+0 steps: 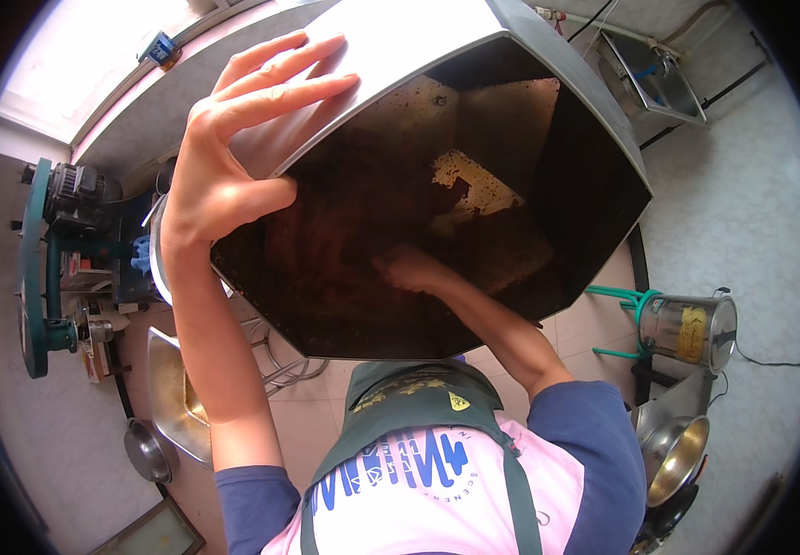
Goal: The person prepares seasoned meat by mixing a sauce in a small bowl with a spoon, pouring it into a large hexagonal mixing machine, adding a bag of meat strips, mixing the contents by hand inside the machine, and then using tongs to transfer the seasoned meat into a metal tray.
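Observation:
A large many-sided metal housing (413, 35), open towards me, fills the upper middle; it may be a range hood or a roaster drum casing, I cannot tell which. Dark brown grime coats its inside, with a lighter speckled patch (486, 191) showing bare metal. My left hand (247, 132) grips its rim at the left, thumb at the inner edge and fingers spread over the outer face. Deep in the shadowed inside is my right hand (407, 270), near the dark wall. Its fingers are dim, and whether it holds something is hidden.
At the left stands a green machine with a motor (80, 187), above a steel basin (164, 388) and a small metal pot (148, 451). On the right are a steel sink (677, 83), a steel container (684, 329) on a green stool (639, 305), and a metal bowl (681, 461).

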Motion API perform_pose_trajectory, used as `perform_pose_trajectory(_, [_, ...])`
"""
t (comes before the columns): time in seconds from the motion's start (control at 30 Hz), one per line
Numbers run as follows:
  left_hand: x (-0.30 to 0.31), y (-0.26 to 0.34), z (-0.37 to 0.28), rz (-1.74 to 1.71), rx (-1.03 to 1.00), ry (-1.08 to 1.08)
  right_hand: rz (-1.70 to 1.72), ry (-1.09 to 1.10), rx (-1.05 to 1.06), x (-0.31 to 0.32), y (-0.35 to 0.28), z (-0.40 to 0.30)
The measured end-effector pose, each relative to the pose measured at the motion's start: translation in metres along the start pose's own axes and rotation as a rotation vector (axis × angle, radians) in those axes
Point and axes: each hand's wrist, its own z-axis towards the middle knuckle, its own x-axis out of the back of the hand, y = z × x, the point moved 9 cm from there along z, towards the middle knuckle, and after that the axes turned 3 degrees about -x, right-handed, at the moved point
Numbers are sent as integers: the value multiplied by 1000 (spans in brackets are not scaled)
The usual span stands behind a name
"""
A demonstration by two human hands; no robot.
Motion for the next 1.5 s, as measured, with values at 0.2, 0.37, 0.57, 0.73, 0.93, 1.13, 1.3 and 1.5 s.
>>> perform_pose_trajectory(0.2, [-2, -2, 1, 19, -38, 24, 601, -174, -211, 65, 20, -47])
perform_pose_trajectory(0.37, [-1, -3, 0, -12, -10, 37, -1182, 305, 19, 173, -12, -129])
perform_pose_trajectory(0.57, [-1, -3, -4, 37, -66, 20, -1216, 210, -174, 157, 86, -87])
perform_pose_trajectory(0.73, [0, 0, -9, 17, -48, 25, -995, 47, -1, 58, 99, -48])
perform_pose_trajectory(0.93, [-2, 9, 6, 55, -53, -9, -476, 43, -17, 29, 26, -52])
perform_pose_trajectory(1.13, [-9, 15, 25, 36, -129, -71, 535, -372, -153, -38, -15, -32])
perform_pose_trajectory(1.3, [-7, 11, 29, -112, -101, -87, 944, -478, -50, 7, -59, -70])
perform_pose_trajectory(1.5, [-4, 15, 24, -57, -94, -72, -722, 306, -48, 126, 9, -127])
